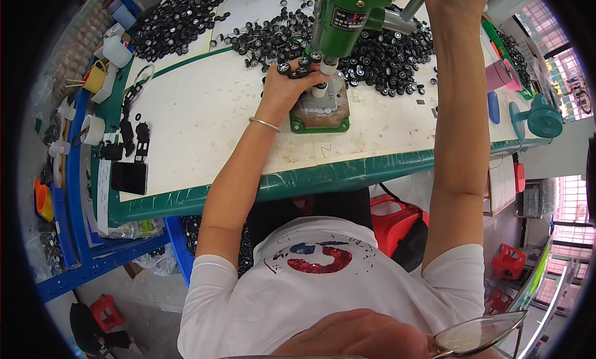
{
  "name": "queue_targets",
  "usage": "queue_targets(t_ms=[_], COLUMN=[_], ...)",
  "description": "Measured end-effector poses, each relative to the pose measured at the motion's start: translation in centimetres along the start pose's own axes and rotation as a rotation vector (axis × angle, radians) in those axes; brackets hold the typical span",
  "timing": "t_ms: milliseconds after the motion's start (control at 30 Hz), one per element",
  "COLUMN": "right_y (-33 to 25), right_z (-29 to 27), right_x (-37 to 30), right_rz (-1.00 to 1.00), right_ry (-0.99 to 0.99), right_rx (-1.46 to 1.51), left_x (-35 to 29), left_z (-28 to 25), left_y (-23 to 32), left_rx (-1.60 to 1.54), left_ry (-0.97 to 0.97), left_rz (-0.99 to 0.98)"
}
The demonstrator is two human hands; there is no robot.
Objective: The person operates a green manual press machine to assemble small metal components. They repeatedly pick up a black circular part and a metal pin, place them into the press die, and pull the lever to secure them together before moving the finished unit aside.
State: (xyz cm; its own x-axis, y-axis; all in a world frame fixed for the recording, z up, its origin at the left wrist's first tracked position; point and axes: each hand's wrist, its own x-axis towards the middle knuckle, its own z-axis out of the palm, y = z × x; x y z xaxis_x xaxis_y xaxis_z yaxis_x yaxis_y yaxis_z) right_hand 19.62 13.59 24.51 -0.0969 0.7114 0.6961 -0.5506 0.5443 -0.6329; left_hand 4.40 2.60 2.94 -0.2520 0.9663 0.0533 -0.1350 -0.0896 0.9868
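My left hand (287, 89) is closed around several small black toy wheels (284, 68) with silver hubs. Its fingertips reach under the ram of a green hand press (340, 33), beside a white round fitting (320, 91) on the press base (320, 121). The fingers partly hide whatever sits on that fitting. High up at the right, my right hand (456, 5) grips the press lever (415, 2); the picture's top edge cuts off part of this hand. A bracelet circles my left wrist.
Heaps of black wheels (391, 64) lie behind the press, with another pile (177, 24) at the far left. Black plastic parts (127, 132) and a dark phone-like slab (129, 178) rest at the left edge. A small green fan (543, 120) stands right.
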Motion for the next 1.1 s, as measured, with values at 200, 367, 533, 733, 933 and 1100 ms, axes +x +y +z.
queue_targets(t_ms=[200, 367, 533, 733, 933, 1100], right_y=[-0.7, -0.5, -0.9, -1.5, -0.7, 4.2], right_z=[0.0, -0.5, -0.5, 0.7, -0.9, -3.1], right_x=[-1.2, -1.4, -4.6, -6.0, -2.7, 3.7], right_rz=[-0.147, 0.053, -0.355, -0.326, -0.123, 0.352], right_ry=[-0.029, -0.002, -0.094, 0.099, -0.096, -0.018], right_rx=[-0.081, 0.207, 0.046, -0.054, 0.025, 0.069], left_x=[0.3, -0.1, -0.3, -0.3, -0.9, 0.2], left_z=[0.0, 0.0, 0.1, -0.1, 0.5, -0.1], left_y=[-0.1, 0.0, -0.1, -0.8, 0.1, -1.1], left_rx=[0.012, -0.017, 0.013, -0.007, 0.016, -0.259], left_ry=[-0.004, -0.004, 0.004, 0.005, 0.037, 0.052], left_rz=[-0.003, 0.009, -0.015, -0.043, -0.100, -0.080])
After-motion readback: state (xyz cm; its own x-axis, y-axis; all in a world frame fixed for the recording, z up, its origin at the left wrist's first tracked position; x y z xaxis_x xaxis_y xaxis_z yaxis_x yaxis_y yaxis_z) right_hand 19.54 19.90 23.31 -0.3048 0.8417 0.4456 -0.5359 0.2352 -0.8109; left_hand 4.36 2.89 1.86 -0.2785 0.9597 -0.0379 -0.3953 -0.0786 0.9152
